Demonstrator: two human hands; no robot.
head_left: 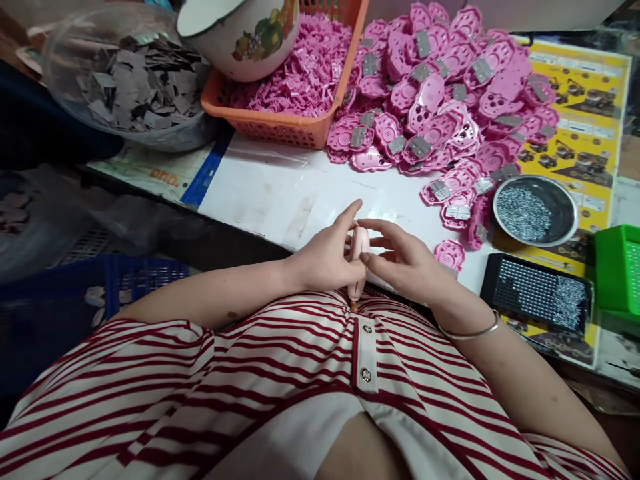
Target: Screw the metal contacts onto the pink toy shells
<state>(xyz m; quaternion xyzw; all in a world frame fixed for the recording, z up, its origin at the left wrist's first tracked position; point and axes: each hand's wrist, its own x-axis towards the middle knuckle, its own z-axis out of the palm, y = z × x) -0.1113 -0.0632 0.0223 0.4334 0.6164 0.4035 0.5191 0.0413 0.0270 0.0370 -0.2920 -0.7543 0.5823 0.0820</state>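
Note:
Close to my body, at the table's front edge, both hands meet around a small pale pink plastic casing (359, 243), held upright with its narrow edge toward me. My left hand (325, 257) grips it from the left, thumb raised and the other fingers curled round behind it. From the other side my right hand (405, 257) pinches the casing between thumb and fingertips. Parts of the casing are hidden by the fingers. Nearest to my right hand lies a loose pink plastic shell (450, 255).
A heap of pink shells with grey metal plates (425, 100) covers the back right. An orange basket (280, 125) holds small pink parts, a fruit-patterned enamel pot (265, 40) on top. Around stand a tub of grey pieces (145, 87), a screw bowl (530, 210), a black screw tray (530, 287) and a green basket (617, 267).

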